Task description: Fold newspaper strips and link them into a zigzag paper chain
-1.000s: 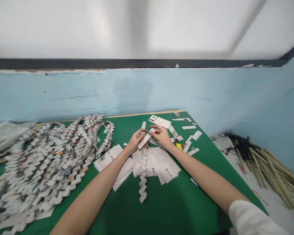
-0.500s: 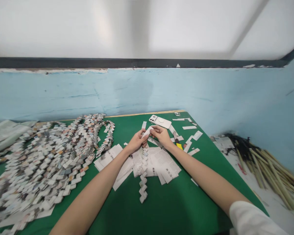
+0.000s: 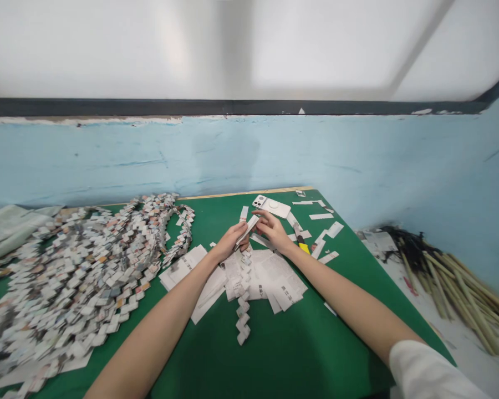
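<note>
Left hand (image 3: 234,239): gripping the lower part of the strip (image 3: 250,226), probably to steady it from below.
Right hand (image 3: 273,230): curled loosely at the strip's upper end; cannot tell whether touching.
Strip: between both hands, slanted up toward the right one, likely so as to leave that end within reach of the fingertips.
Chain (image 3: 243,315): running from just below the left hand toward the body, over sheets (image 3: 286,285) and onto the table (image 3: 283,349); upper end hidden.
Phone (image 3: 274,206): lying beyond the right hand, seemingly out of the way.
Cutter (image 3: 303,245): just right of the right hand, among scraps (image 3: 324,237), presumably kept handy.
Pile (image 3: 103,271): heaped left of the left hand, apparently to leave working room in front.
</note>
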The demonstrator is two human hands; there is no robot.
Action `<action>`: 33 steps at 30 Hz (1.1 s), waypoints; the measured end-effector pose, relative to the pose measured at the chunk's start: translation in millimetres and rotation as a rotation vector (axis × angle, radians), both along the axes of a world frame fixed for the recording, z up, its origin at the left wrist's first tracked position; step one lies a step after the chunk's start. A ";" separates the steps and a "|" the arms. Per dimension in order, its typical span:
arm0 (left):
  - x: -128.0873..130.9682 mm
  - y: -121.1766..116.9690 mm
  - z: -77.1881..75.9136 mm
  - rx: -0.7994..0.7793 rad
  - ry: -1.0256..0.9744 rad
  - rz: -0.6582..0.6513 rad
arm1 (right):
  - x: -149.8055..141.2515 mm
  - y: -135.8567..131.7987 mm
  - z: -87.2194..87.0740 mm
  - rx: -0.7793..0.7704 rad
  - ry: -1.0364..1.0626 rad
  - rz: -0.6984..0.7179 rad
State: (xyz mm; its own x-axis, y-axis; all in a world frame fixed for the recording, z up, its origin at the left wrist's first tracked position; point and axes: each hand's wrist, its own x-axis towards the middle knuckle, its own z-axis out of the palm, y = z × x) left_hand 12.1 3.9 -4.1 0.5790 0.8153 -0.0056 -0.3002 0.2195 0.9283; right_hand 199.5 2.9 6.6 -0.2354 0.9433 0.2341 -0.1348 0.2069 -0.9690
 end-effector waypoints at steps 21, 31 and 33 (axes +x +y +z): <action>0.4 -0.1 1.7 0.051 0.057 0.187 | 2.6 9.3 -6.3 -0.085 -0.028 -0.302; -3.8 3.6 5.5 0.005 0.029 0.303 | 2.5 8.3 -4.0 -0.080 0.050 -0.238; -4.8 4.5 5.1 -0.003 0.013 0.300 | 2.8 9.0 -5.2 -0.086 0.090 -0.238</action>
